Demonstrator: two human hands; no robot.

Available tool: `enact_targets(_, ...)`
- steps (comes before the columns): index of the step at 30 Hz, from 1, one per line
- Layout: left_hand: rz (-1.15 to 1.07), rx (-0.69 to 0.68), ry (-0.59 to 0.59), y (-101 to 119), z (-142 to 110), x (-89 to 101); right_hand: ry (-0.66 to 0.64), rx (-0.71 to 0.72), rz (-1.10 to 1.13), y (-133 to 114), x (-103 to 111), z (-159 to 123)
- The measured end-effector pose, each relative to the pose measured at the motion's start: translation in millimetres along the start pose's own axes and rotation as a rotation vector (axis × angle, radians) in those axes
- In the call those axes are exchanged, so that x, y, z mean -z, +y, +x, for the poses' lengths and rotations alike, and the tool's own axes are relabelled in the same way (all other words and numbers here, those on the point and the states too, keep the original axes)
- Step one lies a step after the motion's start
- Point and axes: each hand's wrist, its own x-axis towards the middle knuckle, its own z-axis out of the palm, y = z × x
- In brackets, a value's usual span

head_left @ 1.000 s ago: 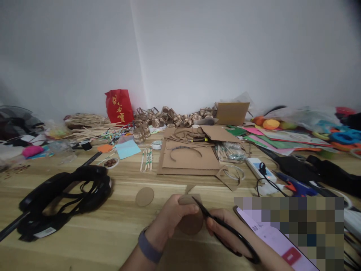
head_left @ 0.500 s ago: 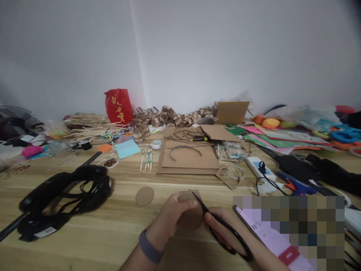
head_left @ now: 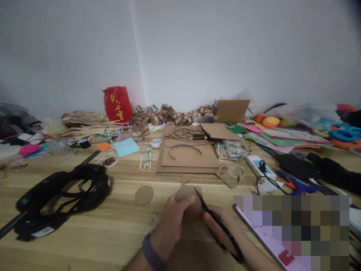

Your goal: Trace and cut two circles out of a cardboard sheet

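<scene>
Near the front of the table, my left hand [head_left: 176, 214] grips a piece of brown cardboard [head_left: 194, 212] with a rounded edge, the thumb lying across its top. A pair of black scissors [head_left: 225, 229] is in my right hand [head_left: 217, 224], fingers around the handles. The blades meet the cardboard's right side and point up and away from me; one blade lies over it. A thin cardboard offcut [head_left: 186, 182] shows beyond the piece. To the left of my left hand, a cut cardboard disc [head_left: 144, 195] lies flat on the wooden table.
Cardboard sheets [head_left: 188, 156] lie ahead, a curved strip [head_left: 184, 146] on top. A black strapped headset [head_left: 64, 197] sits at left. On the right are a phone [head_left: 259, 233], a power strip [head_left: 261, 167] and a blue glue gun [head_left: 299, 184]. Small woven baskets [head_left: 175, 114] pile against the wall.
The scissors' handles have drawn in and their loops closed up somewhat. The cardboard has turned a little in my left hand. My view has shifted slightly.
</scene>
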Motion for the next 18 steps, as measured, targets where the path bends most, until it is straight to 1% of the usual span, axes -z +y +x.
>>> enact_targets(2,0.042,0.018,0.026,-2.0,1.2,1.7,-0.024,-0.022,0.031,-4.0,1.4,-1.4)
enact_targets(5,0.094,0.015,0.020,-4.0,1.9,3.2,-0.052,-0.031,0.071,-6.1,2.8,-1.5)
enact_targets(9,0.122,0.014,0.000,-3.9,1.0,2.4,-0.053,-0.012,0.084,2.9,1.3,2.3)
enact_targets(13,0.102,0.019,-0.022,-1.5,-0.2,-0.3,-0.050,0.033,0.092,9.4,-0.7,4.6)
enact_targets(18,0.092,0.021,-0.043,-0.8,-0.2,0.1,-0.051,-0.020,0.106,-5.8,3.0,-0.4)
